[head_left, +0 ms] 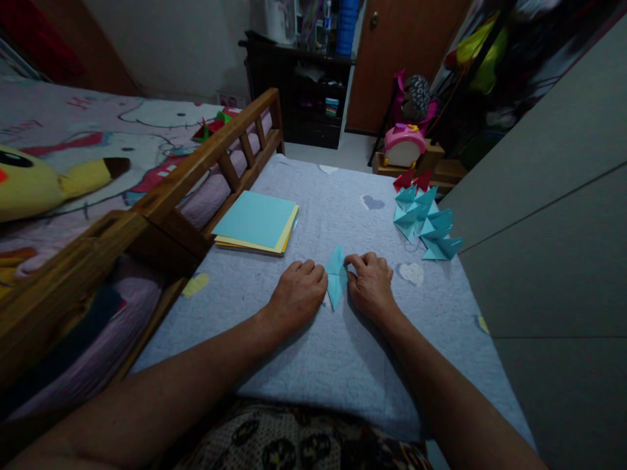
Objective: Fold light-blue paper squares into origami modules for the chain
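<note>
The left hand (pixel 298 292) is lying curled closed against a half-folded teal paper piece (pixel 336 279) mid-mattress (pixel 304 365). The right hand (pixel 372 285) is seemingly pinching its edge. Finished folded units (pixel 427 225) are piling up near the right edge, and a stack of unfolded sheets (pixel 257 222) is lying by the left edge.

Teal paper (pixel 336 277), folded to narrow kite w/ pointed ends, flat on quilt (pixel 313 365).
</note>
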Tool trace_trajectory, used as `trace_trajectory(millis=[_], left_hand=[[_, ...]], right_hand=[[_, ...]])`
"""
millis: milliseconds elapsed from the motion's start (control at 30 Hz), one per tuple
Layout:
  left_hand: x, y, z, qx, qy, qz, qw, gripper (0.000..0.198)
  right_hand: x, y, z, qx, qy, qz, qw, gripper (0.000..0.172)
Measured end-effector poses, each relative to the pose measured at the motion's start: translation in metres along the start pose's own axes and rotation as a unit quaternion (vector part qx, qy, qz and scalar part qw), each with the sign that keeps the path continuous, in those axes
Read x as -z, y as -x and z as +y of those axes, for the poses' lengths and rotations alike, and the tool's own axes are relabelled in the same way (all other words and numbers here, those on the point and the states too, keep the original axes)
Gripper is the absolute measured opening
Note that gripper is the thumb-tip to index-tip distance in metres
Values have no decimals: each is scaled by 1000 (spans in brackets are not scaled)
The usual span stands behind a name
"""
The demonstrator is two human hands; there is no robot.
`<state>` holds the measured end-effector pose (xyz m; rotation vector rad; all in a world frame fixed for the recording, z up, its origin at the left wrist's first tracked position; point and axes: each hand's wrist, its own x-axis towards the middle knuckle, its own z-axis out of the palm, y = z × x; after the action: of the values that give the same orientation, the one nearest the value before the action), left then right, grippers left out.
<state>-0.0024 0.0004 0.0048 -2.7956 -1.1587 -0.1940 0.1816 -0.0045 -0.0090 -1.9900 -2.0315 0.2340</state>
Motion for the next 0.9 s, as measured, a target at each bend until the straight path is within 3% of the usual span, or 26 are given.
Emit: trace_trajectory(millis=[300, 600, 700, 833, 900], left_hand=[[-3, -4, -3, 96, 94, 14, 991, 18], [-14, -9, -3, 115, 177, 49, 976, 16], [-16, -12, -7, 150, 270, 64, 949, 30], [-17, -16, -14, 197, 419, 51, 885, 67], [-17, -18, -18, 211, 469, 47, 856, 76]], right_hand=[[-3, 2, 5, 6, -20, 30, 999, 21], [-6, 2, 1, 18, -51, 48, 997, 11], [-4, 3, -1, 27, -100, 46, 994, 8], [-1, 4, -1, 63, -170, 23, 983, 6], [0, 4, 1, 74, -202, 14, 977, 5]])
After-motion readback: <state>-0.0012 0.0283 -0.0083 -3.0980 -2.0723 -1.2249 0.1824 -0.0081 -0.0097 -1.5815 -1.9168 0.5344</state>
